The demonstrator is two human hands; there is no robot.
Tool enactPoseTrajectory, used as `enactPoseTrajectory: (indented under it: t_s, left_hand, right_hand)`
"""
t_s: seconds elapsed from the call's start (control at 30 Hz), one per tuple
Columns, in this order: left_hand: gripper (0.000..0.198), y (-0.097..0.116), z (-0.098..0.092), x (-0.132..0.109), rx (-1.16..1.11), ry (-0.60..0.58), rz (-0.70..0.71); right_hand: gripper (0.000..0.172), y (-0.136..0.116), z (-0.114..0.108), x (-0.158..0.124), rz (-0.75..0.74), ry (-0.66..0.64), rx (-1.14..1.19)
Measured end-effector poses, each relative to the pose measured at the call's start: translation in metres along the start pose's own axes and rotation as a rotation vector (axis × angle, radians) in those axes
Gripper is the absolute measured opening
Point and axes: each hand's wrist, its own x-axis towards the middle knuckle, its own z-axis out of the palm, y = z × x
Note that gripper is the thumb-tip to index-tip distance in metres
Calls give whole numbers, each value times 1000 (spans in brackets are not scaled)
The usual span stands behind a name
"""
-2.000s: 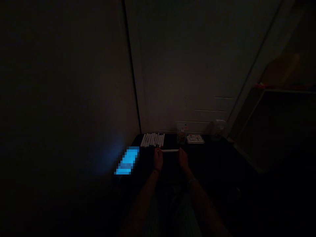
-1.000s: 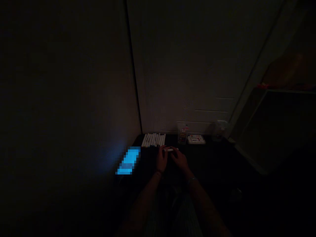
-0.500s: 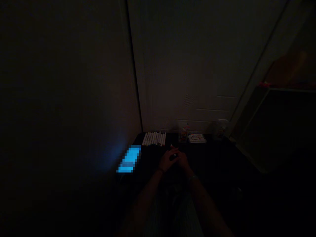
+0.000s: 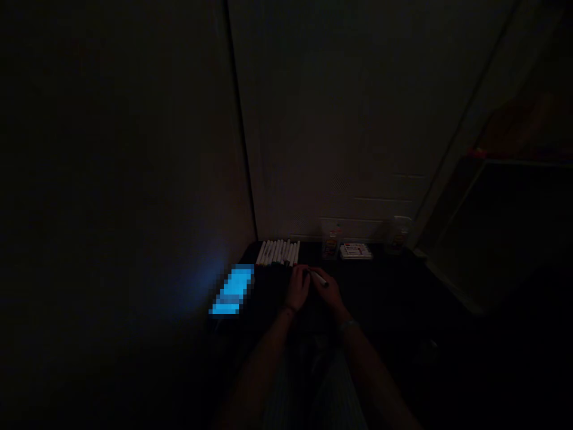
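Dim room, dark table (image 4: pixel 385 286); marker row (image 4: pixel 278 252) at back edge; right hand (image 4: pixel 330 294) grips marker (image 4: pixel 319 278), left hand (image 4: pixel 299 289) grip unclear.

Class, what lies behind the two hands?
A row of white markers, a jar and a box. The left hand and right hand, which holds a marker, hide the surface beneath.
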Motion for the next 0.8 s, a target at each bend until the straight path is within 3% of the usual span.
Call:
enactPoseTrajectory:
  t_s: [0.13,0.27,0.4,0.6,0.8]
  left_hand:
    - [33,-9,5,-2,51,-46,33]
    - [34,-16,9,-4,74,-71,-25]
    - [36,-14,9,-4,107,-91,-91]
    - [37,-2,2,-4,208,40,-39]
    - [27,-5,4,-2,165,-11,-29]
  right_hand:
    - [27,2,1,0,23,38,-33]
    - [26,8,3,0,29,59,-40]
    - [30,12,4,3,91,91,103]
    - [39,20,0,12,195,77,362]
    - [43,23,-1,15,231,78,417]
